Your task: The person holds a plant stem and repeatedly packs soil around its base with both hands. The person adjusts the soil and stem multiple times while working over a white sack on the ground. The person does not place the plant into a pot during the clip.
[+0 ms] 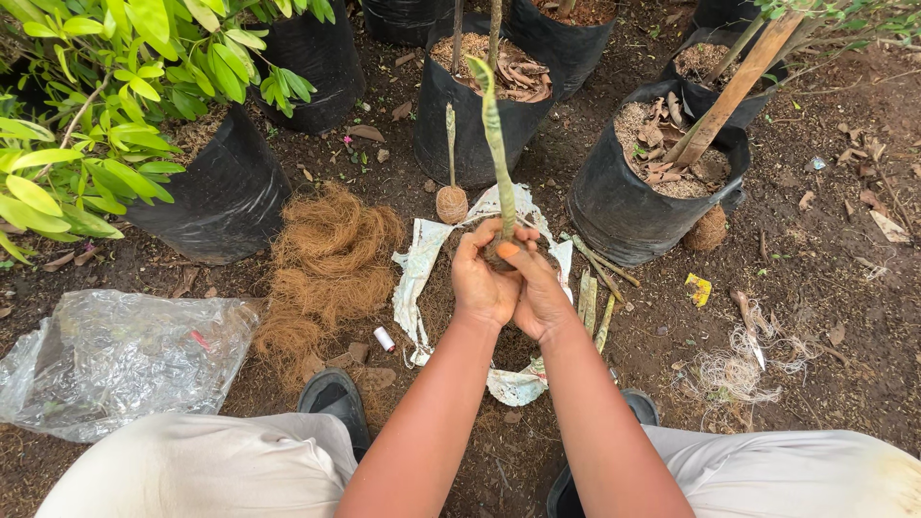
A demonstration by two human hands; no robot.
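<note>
Both my hands are cupped together around the base of a thin upright green cutting (496, 134) wrapped in pale tape. My left hand (483, 278) and my right hand (537, 288) press a brown fibre ball at its bottom end, mostly hidden by the fingers. Under the hands lies a torn white plastic sheet (418, 269) with dark soil on it. A second wrapped cutting with a round fibre ball (452, 203) stands just beyond the sheet.
A heap of brown coconut fibre (326, 259) lies to the left. A crumpled clear plastic bag (115, 355) sits at the left. Black grow bags (643, 206) with plants ring the far side. A tangle of pale string (734, 369) lies right; my shoes (336, 398) are near.
</note>
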